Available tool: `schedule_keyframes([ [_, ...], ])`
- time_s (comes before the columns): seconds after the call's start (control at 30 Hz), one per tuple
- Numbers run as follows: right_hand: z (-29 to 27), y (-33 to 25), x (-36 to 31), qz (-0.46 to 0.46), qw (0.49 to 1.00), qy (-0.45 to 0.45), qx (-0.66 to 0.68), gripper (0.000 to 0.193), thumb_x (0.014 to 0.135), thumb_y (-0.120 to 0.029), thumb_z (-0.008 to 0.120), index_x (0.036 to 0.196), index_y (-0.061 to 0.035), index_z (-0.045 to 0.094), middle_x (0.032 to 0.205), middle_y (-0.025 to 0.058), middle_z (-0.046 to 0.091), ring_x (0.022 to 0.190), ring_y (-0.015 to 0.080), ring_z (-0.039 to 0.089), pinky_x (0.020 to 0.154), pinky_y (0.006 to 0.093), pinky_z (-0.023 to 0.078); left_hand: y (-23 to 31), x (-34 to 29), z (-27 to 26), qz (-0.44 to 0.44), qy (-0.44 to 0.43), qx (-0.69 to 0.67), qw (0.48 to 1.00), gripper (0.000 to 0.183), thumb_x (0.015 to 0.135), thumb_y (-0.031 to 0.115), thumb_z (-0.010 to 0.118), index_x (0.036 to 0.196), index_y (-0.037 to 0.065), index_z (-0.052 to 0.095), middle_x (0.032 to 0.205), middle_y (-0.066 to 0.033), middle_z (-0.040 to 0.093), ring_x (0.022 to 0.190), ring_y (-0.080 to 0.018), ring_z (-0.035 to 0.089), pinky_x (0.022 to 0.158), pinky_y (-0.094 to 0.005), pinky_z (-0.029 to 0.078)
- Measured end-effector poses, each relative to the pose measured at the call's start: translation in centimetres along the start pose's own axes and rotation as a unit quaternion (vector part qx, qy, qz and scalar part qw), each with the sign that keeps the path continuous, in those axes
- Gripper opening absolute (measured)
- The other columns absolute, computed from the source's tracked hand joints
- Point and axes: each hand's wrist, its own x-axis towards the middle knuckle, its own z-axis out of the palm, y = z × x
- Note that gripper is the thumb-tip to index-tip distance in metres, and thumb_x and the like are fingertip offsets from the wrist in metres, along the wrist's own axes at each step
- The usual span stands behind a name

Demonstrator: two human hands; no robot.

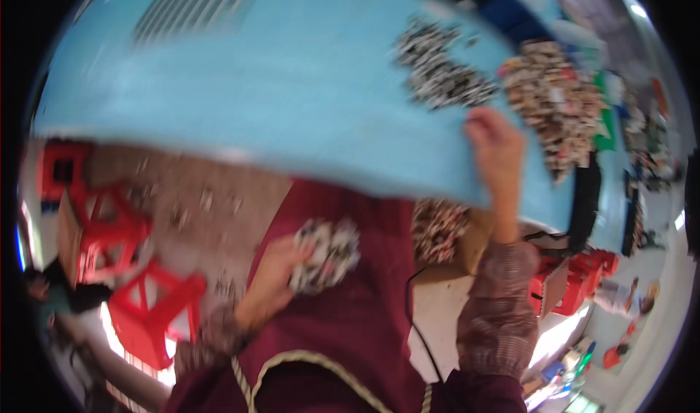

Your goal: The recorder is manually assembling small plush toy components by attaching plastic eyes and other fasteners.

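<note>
Over my apron, below the table edge, my left hand [273, 271] is closed round a bunch of small grey, white and black pieces [326, 256]. What kind of pieces they are is too blurred to tell. My right hand [497, 139] is above the blue table [255, 85], its fingers bent together at the near end of a loose pile of small black-and-white pieces [445, 70]. Whatever those fingers pinch, if anything, is too small and smeared to make out. Right of that hand lies a larger heap of brown and tan pieces [554, 99].
A ridged grey panel [193, 8] lies at the far left of the table. An open cardboard box [474, 241] of brownish pieces stands below the table edge. Red stools [157, 311] stand on the left, with more at right. Another person [623, 300] is in the right background.
</note>
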Motion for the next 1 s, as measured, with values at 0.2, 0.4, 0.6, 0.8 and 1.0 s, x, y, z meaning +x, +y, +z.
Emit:
schedule_keyframes([
  [0.2, -1.4, -7.2, -6.2, 0.185, 0.916, -0.076, 0.348, 0.014, 0.082, 0.003, 0.057, 0.096, 0.0039, 0.061, 0.079, 0.0058, 0.061, 0.061, 0.0098, 0.054, 0.055, 0.0206, 0.043, -0.1, 0.6, 1.0, -0.033, -0.001, -0.075, 0.997, 0.026, 0.091, 0.019, 0.058, 0.104, -0.003, 0.061, 0.096, -0.0094, 0.067, 0.084, -0.0175, 0.066, 0.076, -0.0299, 0.055],
  [0.4, 1.7, -9.2, -13.9, 0.298, 0.792, -0.184, 0.5, 0.02, 0.074, 0.011, 0.067, 0.093, 0.0044, 0.065, 0.083, 0.0069, 0.063, 0.069, 0.0094, 0.059, 0.063, 0.0199, 0.049, -1.3, 0.1, 1.1, -0.045, -0.039, -0.059, 0.996, 0.033, 0.094, 0.024, 0.054, 0.114, -0.002, 0.056, 0.102, -0.0102, 0.065, 0.089, -0.0176, 0.065, 0.079, -0.0307, 0.054],
  [0.6, 2.8, -8.7, -16.5, 0.288, 0.767, -0.219, 0.53, 0.02, 0.074, 0.007, 0.07, 0.092, 0.0028, 0.065, 0.088, 0.0047, 0.061, 0.073, 0.0085, 0.058, 0.064, 0.0195, 0.048, -2.2, 0.2, 1.1, -0.047, -0.051, -0.058, 0.996, 0.035, 0.094, 0.025, 0.052, 0.117, -0.001, 0.053, 0.105, -0.0104, 0.064, 0.091, -0.0174, 0.064, 0.081, -0.0311, 0.054],
  [0.8, 2.7, -8.8, -16.9, 0.266, 0.824, -0.225, 0.448, 0.017, 0.074, 0.005, 0.07, 0.09, 0.0018, 0.066, 0.085, 0.0036, 0.064, 0.073, 0.0074, 0.06, 0.064, 0.0191, 0.049, -2.2, 0.1, 1.7, -0.03, -0.019, 0.023, 0.999, 0.031, 0.093, 0.023, 0.056, 0.11, -0.002, 0.059, 0.097, -0.0086, 0.066, 0.085, -0.0151, 0.065, 0.075, -0.0281, 0.055],
  [1.0, 2.7, -9.5, -16.0, 0.271, 0.85, -0.247, 0.378, 0.015, 0.075, 0.005, 0.068, 0.089, 0.0006, 0.067, 0.079, 0.0044, 0.066, 0.068, 0.0085, 0.062, 0.061, 0.02, 0.049, -2.5, 0.4, 1.9, 0.01, 0.01, 0.106, 0.994, 0.025, 0.092, 0.021, 0.058, 0.102, -0.002, 0.064, 0.086, -0.0038, 0.066, 0.074, -0.0086, 0.06, 0.066, -0.0228, 0.051],
])
